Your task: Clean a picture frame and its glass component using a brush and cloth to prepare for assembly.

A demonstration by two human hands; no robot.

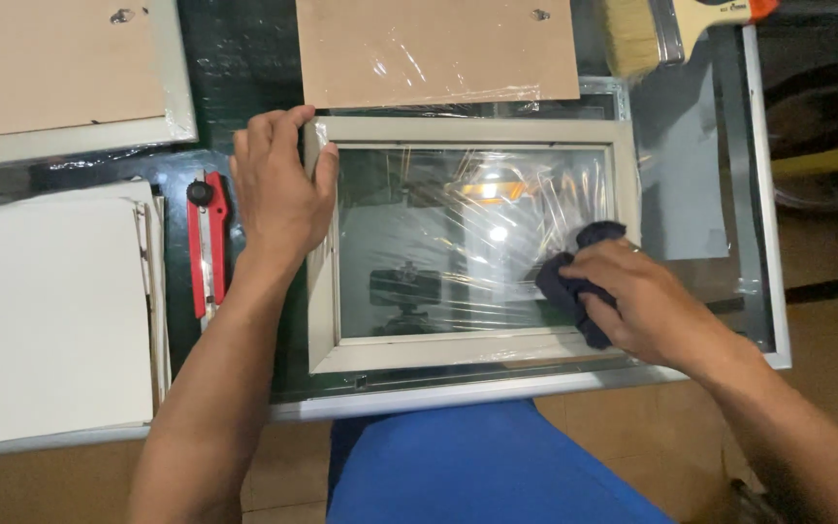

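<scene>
Hands [283, 189] steady cream frame [472, 131] — dark cloth [579, 281] rubs glossy glass [438, 243].

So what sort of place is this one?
Probably a picture-framing bench: a cream frame with glass, wiped with a dark cloth, brown backing boards, a red utility knife and a brush.

Glass-topped table [766, 291] with metal edge, brown tiled floor [826, 281] beneath (lamp glare overhead)

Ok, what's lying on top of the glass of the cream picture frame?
Only a dark blue cloth, pressed down by the right hand. The glass under the cloth is hidden.
</scene>
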